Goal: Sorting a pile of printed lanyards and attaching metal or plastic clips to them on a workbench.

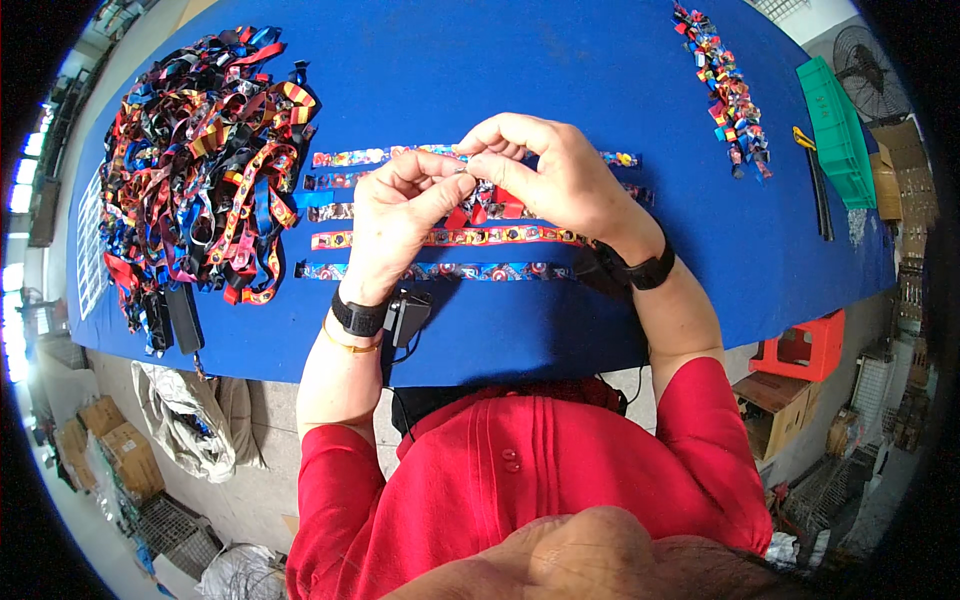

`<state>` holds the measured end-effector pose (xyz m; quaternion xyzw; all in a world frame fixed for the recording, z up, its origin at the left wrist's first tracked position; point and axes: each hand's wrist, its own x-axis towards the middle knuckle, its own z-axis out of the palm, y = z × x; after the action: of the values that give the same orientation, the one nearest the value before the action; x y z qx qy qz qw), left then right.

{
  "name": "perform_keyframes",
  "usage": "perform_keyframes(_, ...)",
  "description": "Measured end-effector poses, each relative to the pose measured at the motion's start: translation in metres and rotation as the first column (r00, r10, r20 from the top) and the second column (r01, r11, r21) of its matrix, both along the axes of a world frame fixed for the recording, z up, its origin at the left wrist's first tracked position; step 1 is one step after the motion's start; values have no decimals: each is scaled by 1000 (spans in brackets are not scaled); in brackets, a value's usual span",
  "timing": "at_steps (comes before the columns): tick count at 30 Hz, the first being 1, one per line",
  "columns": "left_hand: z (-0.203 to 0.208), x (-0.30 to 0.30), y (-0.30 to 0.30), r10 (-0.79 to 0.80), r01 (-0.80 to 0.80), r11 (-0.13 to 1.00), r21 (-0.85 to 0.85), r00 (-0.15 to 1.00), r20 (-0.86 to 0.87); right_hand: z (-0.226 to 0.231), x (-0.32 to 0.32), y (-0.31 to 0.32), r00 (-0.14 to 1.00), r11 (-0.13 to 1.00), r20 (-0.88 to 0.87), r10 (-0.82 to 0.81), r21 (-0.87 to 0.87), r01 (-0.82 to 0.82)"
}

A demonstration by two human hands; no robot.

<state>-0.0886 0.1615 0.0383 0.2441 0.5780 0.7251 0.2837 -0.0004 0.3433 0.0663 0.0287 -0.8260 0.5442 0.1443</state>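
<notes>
While above straps (500,236) — hands (390,212) together.

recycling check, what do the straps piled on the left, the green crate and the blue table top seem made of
Piled straps: smooth, slightly shiny fabric, probably synthetic; they loop and fold softly. Green crate: likely moulded plastic, stiff and uniformly coloured. Blue table top: dull, even surface, perhaps cloth.

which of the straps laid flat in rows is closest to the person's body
The blue patterned strap, lowest in the picture; the red-and-yellow strap and those beyond it lie farther away.
</notes>
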Motion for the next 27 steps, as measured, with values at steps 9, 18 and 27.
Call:
perform_keyframes(9,-3,-2,0,19,-20,999,28,999,35,-1,-2,4,992,996,118,-43,-75,52)
perform_keyframes(18,0,-14,0,54,-108,969,221,970,236,-4,-5,3,982,935,-25,-188,-311,171)
perform_keyframes(27,5,-12,1,30,-95,966,241,965,259,-9,-7,-3,984,916,-14,-176,-367,159)
